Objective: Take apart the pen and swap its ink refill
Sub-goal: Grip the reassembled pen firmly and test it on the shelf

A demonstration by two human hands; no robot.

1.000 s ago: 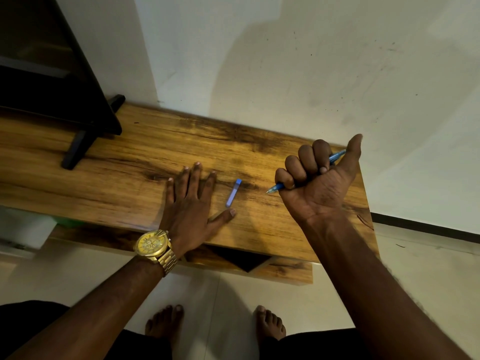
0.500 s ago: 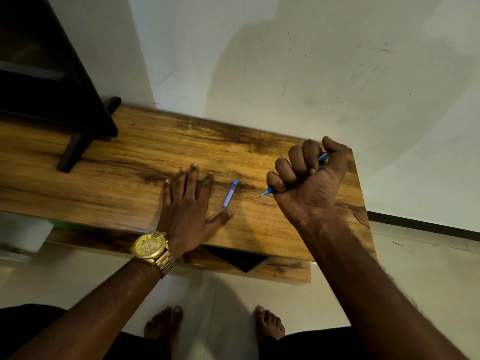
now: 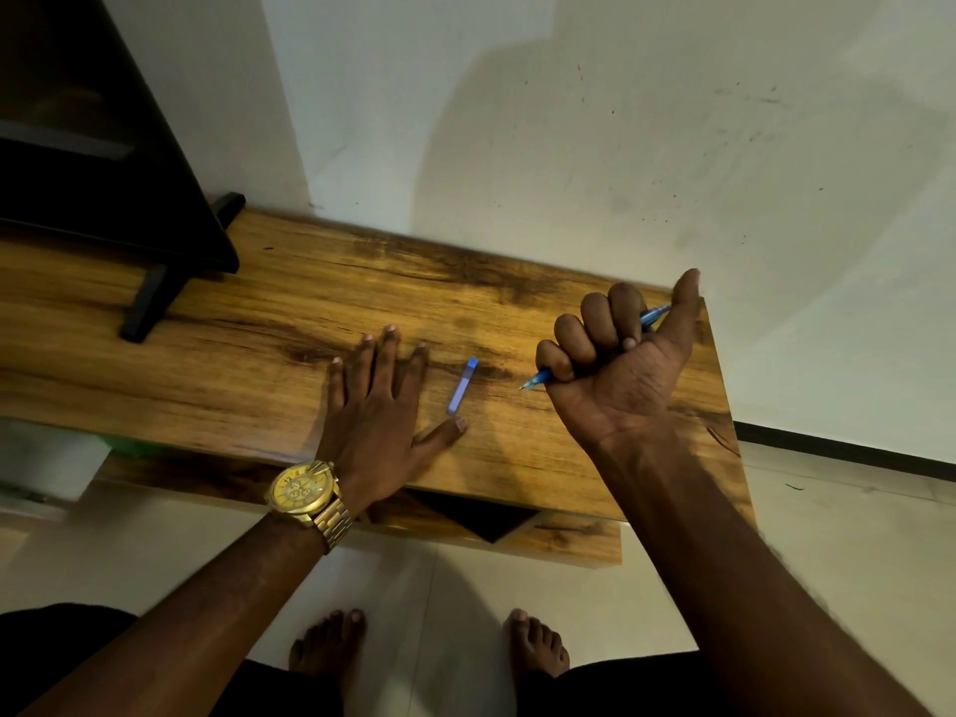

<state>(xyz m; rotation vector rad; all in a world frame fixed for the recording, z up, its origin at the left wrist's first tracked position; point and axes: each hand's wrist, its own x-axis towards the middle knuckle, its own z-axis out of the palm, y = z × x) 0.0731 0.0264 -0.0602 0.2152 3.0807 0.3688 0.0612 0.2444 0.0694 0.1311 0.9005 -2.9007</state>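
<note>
A blue pen [image 3: 538,378] is gripped in the fist of my right hand [image 3: 615,364] above the right part of the wooden table [image 3: 258,354]. Its tip points left and its back end sticks out by my raised thumb. A small blue pen cap [image 3: 462,386] lies on the table between my hands. My left hand [image 3: 380,406] rests flat on the table, fingers spread, its thumb tip just below the cap. It wears a gold watch.
A black TV stand foot [image 3: 150,297] and dark screen [image 3: 77,147] occupy the table's back left. A white wall rises behind the table. The table's right edge is just past my right hand. My bare feet stand on the pale floor below.
My right thumb, which pressed down on the pen's back end half a second ago, has lifted up again. My left hand and the cap have stayed put.
</note>
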